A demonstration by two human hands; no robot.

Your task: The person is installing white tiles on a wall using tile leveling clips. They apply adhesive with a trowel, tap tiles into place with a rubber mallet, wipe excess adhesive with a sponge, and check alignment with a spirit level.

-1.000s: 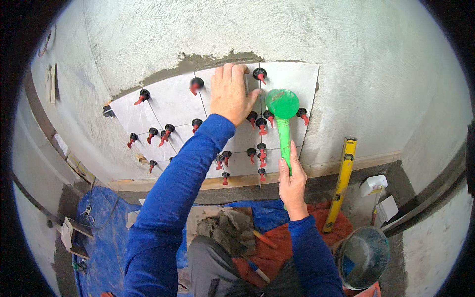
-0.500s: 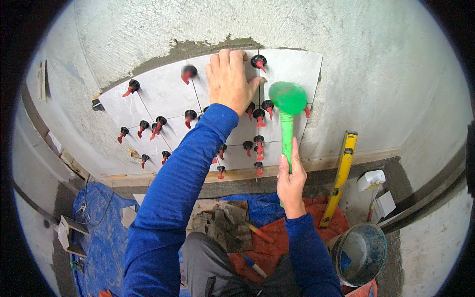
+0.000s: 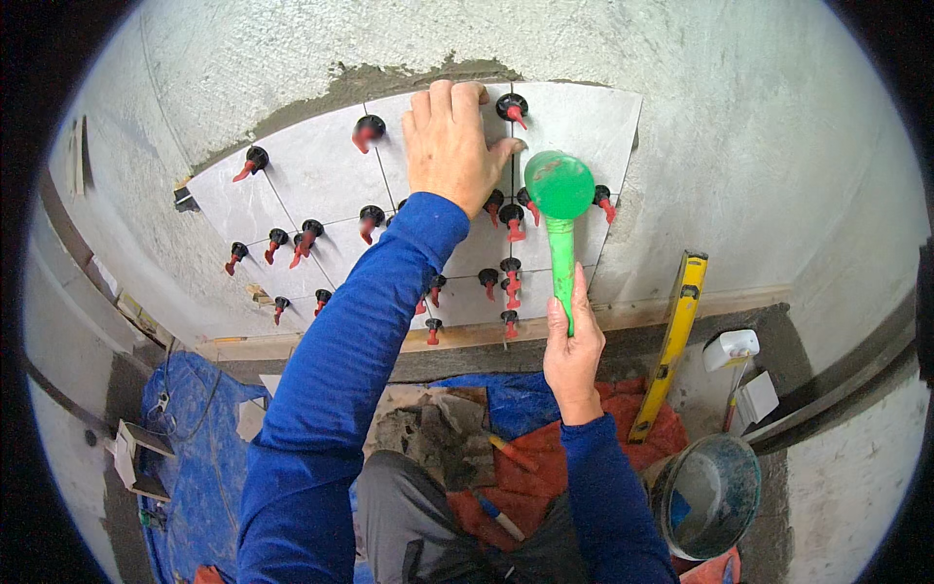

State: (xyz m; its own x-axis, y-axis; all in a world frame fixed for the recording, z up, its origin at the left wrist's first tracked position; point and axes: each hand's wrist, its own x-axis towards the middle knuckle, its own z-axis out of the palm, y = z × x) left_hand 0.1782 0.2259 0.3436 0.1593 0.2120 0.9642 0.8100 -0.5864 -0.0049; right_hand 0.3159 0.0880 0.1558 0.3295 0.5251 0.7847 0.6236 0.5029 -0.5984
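My right hand [image 3: 574, 352] is wrapped round the handle of a green rubber mallet [image 3: 560, 185], whose round head is in front of the upper right tile. My left hand [image 3: 451, 146] rests on the upper middle tile [image 3: 389, 102], fingers near its top edge and thumb stretched toward the joint on its right. Nothing shows in that hand. Red-and-black tile levelling clips [image 3: 511, 109] stick out along the joints of the pale grey wall tiles [image 3: 336, 185]. My left forearm and the mallet hide some tiles and clips.
Wet mortar [image 3: 375, 86] shows above the tiles. A yellow spirit level [image 3: 671, 346] leans against the wall on the right. Close by it stands a dark bucket [image 3: 715, 496]. Blue tarp [image 3: 199, 487] and reddish sheeting [image 3: 623, 404] cover parts of the floor.
The mallet head has shifted slightly up and left, and its round face shows more clearly. My left hand stays on the tile. The view has moved a little.
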